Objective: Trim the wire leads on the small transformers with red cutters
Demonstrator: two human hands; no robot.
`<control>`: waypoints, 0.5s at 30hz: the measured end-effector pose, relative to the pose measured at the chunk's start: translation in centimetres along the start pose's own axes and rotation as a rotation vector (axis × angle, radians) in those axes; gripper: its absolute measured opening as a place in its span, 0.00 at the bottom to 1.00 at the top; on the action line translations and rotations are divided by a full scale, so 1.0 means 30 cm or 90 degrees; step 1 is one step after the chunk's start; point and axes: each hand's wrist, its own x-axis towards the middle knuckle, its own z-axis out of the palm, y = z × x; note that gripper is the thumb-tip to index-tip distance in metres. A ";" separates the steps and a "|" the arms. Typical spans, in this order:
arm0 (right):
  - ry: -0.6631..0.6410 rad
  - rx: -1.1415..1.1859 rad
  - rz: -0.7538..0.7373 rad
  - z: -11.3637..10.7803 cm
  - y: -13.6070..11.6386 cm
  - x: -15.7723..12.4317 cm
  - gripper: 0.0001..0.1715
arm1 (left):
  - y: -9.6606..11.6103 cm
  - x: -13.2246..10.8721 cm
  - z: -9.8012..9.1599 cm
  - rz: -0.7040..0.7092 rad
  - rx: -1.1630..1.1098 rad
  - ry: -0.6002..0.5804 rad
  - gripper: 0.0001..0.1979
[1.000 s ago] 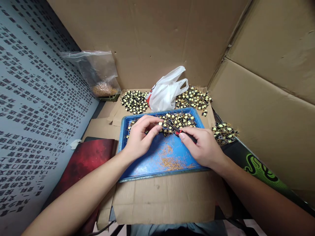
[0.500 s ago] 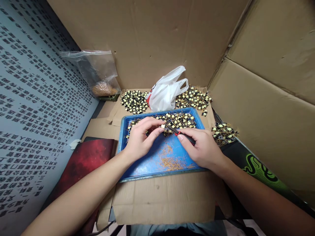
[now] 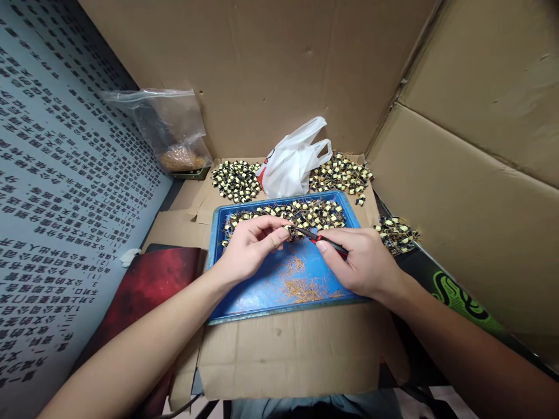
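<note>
My left hand (image 3: 255,247) pinches a small yellow-and-black wire-wound coil (image 3: 287,229) between thumb and fingertips, above a blue tray (image 3: 244,305). Closed around red-and-black handled wire cutters (image 3: 321,237), my right hand (image 3: 360,256) keeps their dark jaws right at the coil. Whether the jaws are closed on a wire is too small to tell. Many similar coils (image 3: 321,214) with copper-coloured leads fill the back of the tray. Cut bits of thin wire (image 3: 305,288) lie scattered on the tray's floor below my hands.
Behind the tray, a white plastic bag (image 3: 290,163) stands between two coil piles, one left (image 3: 236,181) and one right (image 3: 343,173). Another coil pile (image 3: 397,234) lies to the right. A clear zip bag (image 3: 179,134) leans at back left. Cardboard walls (image 3: 262,70) enclose the back and right.
My left hand has dropped slightly, and the coil has tilted in its fingers. The cutter jaws have shifted slightly left against the coil. The piles and tray stay put.
</note>
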 end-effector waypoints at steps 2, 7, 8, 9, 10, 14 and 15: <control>0.004 0.018 0.010 0.008 0.001 0.000 0.17 | 0.000 0.004 0.001 -0.006 -0.010 0.004 0.16; 0.045 0.057 0.044 0.027 0.005 -0.001 0.14 | -0.003 0.011 0.001 0.032 0.017 0.035 0.15; 0.048 0.059 0.049 0.028 0.006 -0.001 0.14 | -0.004 0.011 -0.001 0.045 0.030 0.043 0.15; 0.049 0.063 0.052 0.028 0.006 -0.002 0.14 | -0.006 0.011 -0.003 0.058 0.047 0.051 0.15; 0.049 0.066 0.053 0.028 0.006 -0.002 0.14 | -0.009 0.010 -0.005 0.072 0.067 0.058 0.14; 0.045 0.084 0.055 0.029 0.006 -0.004 0.15 | -0.013 0.004 -0.014 0.153 0.204 0.080 0.10; 0.041 0.089 0.056 0.030 0.007 -0.005 0.15 | -0.012 0.002 -0.015 0.180 0.249 0.079 0.09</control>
